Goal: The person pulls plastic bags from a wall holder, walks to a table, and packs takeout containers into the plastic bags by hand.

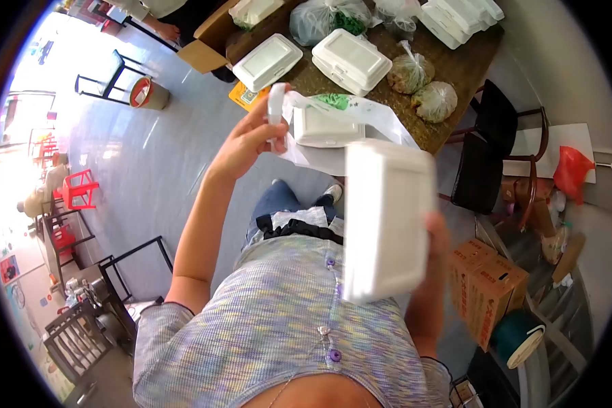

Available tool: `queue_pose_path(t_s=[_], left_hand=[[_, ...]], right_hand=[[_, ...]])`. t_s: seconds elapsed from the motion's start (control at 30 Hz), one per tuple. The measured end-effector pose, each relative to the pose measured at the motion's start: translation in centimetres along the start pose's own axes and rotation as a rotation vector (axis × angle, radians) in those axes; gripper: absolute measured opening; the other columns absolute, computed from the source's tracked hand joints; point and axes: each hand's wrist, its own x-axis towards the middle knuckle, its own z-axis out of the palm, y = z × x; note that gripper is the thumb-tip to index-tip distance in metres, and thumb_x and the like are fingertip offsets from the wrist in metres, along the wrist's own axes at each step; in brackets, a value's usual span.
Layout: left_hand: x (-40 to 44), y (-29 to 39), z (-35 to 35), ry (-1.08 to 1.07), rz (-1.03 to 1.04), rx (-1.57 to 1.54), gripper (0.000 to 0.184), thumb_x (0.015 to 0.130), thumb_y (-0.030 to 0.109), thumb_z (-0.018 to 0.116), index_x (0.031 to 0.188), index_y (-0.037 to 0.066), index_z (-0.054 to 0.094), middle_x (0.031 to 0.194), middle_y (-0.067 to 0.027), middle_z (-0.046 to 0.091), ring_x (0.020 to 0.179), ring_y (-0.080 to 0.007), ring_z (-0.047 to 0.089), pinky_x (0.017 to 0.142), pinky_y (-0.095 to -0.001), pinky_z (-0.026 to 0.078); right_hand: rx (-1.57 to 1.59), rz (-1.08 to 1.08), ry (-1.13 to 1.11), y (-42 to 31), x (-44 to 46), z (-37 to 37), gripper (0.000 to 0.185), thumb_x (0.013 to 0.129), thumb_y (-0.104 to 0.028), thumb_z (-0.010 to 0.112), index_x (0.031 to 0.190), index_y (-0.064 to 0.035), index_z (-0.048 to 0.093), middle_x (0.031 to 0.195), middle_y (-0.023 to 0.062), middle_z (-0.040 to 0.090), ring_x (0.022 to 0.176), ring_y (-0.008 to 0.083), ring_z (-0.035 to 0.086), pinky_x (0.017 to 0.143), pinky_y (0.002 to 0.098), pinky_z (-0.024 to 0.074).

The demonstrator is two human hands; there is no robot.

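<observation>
The near box [389,221] hung right of centre, gripped along its right side by the right hand [437,248], fingers blurred and partly hidden. Farther left, the left hand [255,138] pinched the bag [381,115], another box [328,128] inside. Beyond, more boxes [352,61] stood on the table [466,71].

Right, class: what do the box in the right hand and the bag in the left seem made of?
Box: probably foam plastic, satin white; its moulded, rounded edges suggest it, though blur hides texture.
Bag: likely thin plastic film, slightly glossy; it drapes limply.
</observation>
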Motion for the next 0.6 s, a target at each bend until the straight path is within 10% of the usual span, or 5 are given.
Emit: queue_pose_path(t_s=[0.2,0.6], left_hand=[[-1.9,-0.5,-2.6,-0.065,0.049,0.248,0.053,0.087,0.022,0.048,0.136,0.014,0.029,0.073,0.0026,0.046,0.063,-0.0054,0.043,0.057,-0.0188,0.036],[-4.0,-5.2,-2.5,-0.139,0.126,0.127,0.058,0.084,0.011,0.053,0.137,0.012,0.027,0.087,-0.0003,0.049,0.071,-0.0079,0.045,0.064,-0.0221,0.041]], right_hand=[[0.290,0.306,-0.122,6.4,10.3,6.8,0.055,0.081,-0.029,0.057,0.121,0.0041,0.041,0.109,0.0135,0.055,0.095,0.0214,0.056,0.082,0.0320,0.0461],[0.310,-0.040,0.478,7.8,20.1,9.6,0.051,0.080,-0.026,0.061,0.123,-0.0083,0.041,0.117,0.0086,0.051,0.105,0.0231,0.051,0.084,0.0404,0.0453]])
